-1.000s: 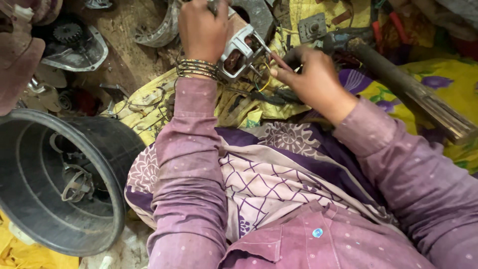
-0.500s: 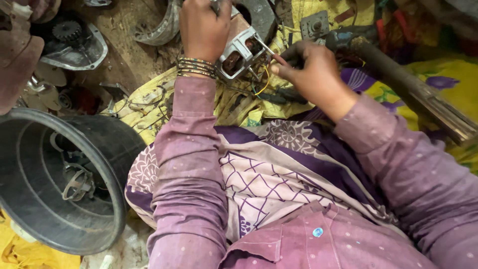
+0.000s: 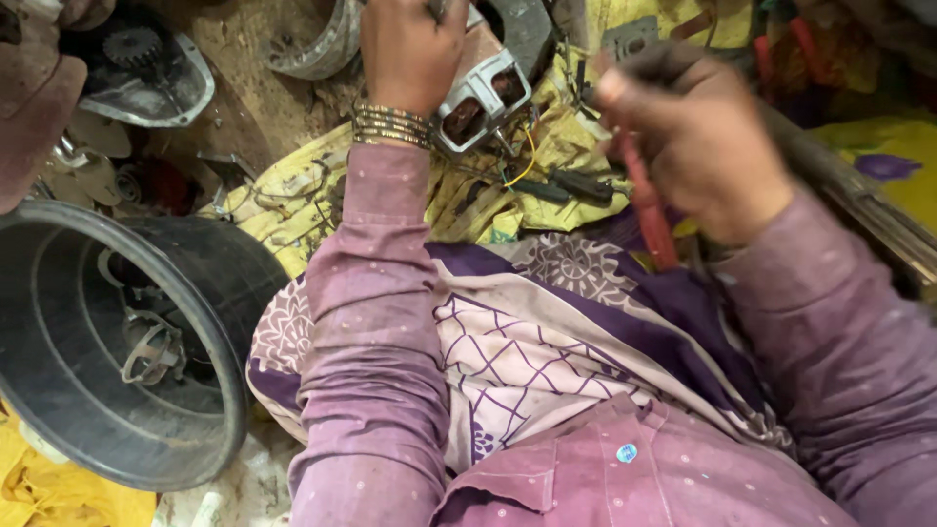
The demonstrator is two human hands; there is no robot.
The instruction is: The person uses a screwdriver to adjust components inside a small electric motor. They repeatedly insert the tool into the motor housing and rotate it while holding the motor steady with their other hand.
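1. A black bucket (image 3: 117, 342) lies tipped at far left, metal scrap inside.
2. The left hand (image 3: 410, 49) is closed around the top of a metal motor stator (image 3: 483, 102), held above yellow cloth (image 3: 293, 195); probably heavy and rigid, best held by its frame, clear of the wires.
3. The right hand (image 3: 698, 137) is closed around a red-handled tool (image 3: 649, 210).

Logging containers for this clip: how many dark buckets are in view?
1. The dark bucket lies at lower left beside the person's left sleeve, with metal scrap inside. Others may be hidden beyond the frame.
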